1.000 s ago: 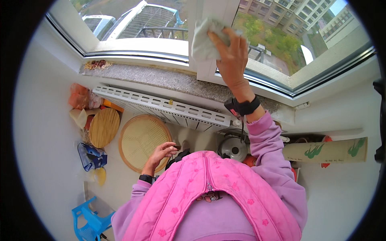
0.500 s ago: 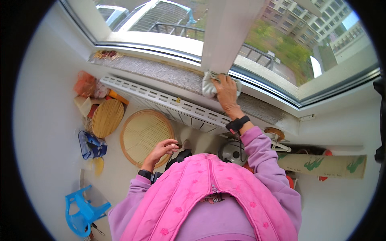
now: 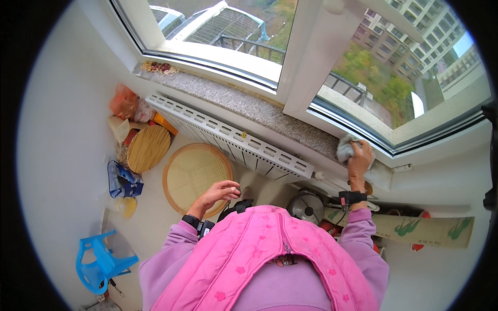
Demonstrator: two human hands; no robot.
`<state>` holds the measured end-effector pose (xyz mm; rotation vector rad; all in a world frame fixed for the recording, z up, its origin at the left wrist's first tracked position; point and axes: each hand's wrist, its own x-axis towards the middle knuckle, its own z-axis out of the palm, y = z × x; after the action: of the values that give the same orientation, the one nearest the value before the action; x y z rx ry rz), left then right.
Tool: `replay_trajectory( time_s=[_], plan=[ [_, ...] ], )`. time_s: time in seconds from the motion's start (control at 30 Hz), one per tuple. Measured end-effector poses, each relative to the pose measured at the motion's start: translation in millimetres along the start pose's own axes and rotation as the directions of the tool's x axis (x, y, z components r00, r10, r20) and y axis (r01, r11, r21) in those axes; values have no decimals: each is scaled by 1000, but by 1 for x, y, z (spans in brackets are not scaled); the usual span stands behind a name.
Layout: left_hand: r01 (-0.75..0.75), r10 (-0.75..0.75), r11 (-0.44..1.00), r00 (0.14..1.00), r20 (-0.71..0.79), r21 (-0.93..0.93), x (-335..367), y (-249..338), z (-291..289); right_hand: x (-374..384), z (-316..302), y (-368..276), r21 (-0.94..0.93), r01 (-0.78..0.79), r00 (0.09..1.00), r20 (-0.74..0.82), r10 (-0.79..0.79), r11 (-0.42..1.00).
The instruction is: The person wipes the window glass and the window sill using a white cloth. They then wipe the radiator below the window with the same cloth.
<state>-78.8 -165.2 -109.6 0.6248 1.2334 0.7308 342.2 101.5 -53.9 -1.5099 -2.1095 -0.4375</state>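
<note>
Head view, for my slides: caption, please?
Right hand holding a pale cloth at the speckled windowsill's right end.

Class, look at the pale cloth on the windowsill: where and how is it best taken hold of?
Probably by its bunched middle, from above and the room side. The pale cloth is crumpled and has no handle, so its gathered folds offer the most to grip; the white window frame rises behind it. The right hand holds it over the top, near the sill's right end.

The place looks like a home: a white radiator stands under a stone windowsill, and 1 blue plastic chair sits on the floor.
</note>
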Motion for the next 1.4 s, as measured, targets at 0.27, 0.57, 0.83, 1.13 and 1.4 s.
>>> replay_trajectory(
  time_s=[0.27, 0.57, 0.83, 1.13, 1.4],
  plan=[
    [-5, 3, 1000, 997, 71, 18, 4, 8, 7, -41, -17, 154, -293, -435, 898, -83, 431, 851],
    [25, -22, 998, 999, 41, -59, 4, -2, 1, -53, 13, 227, 497, -766, 411, -112, 905, 409],
    [11, -9, 999, 999, 40, -37, 7, 2, 0, -19, 44, 165, 825, -565, 320, 209, 924, 9],
    [4, -1, 1000, 993, 122, -21, 16, 12, 2, 8, 56, 23, 855, -509, 654, 313, 689, 95],
    [-31, 35, 998, 996, 78, -56, 2, 5, 4, 49, 46, -94, 793, -597, 747, 493, 446, 123]
  ],
)
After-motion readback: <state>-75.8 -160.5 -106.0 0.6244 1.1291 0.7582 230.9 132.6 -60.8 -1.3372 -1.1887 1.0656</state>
